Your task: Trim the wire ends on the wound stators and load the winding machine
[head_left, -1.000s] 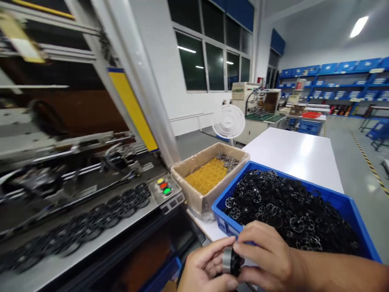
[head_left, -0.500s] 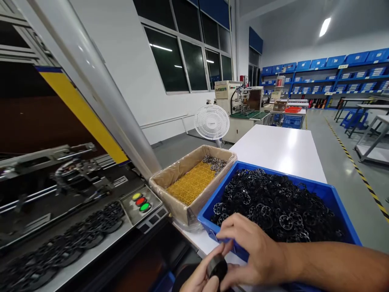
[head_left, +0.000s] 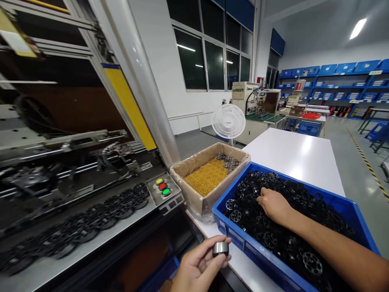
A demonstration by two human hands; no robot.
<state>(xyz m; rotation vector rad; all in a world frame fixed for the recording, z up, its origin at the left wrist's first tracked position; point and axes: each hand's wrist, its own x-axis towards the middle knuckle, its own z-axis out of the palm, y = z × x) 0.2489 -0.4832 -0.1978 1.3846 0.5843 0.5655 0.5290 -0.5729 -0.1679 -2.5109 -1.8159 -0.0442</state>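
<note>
Near the bottom, my left hand point(head_left: 202, 265) grips a short, shiny metal ring point(head_left: 220, 248) between thumb and fingers, just in front of the blue bin point(head_left: 257, 253). My right hand point(head_left: 275, 206) reaches into that bin, fingers pinched together and pointing down among black spoked plastic discs point(head_left: 311, 263). What lies between those fingertips is hidden. The discs are heaped loosely, some with glossy rims that catch the light.
A plastic-lined carton point(head_left: 206, 198) with yellow and dark discs stands left of the bin. On the left, a machine point(head_left: 115, 162) has a row of black discs point(head_left: 91, 227) along its ledge, beside coloured buttons point(head_left: 163, 186). Behind are a white table point(head_left: 291, 150) and a fan point(head_left: 228, 121).
My right hand has left my left hand and moved forward into the blue bin. The left hand keeps the ring, now turned with its shiny side showing. The view has swung left.
</note>
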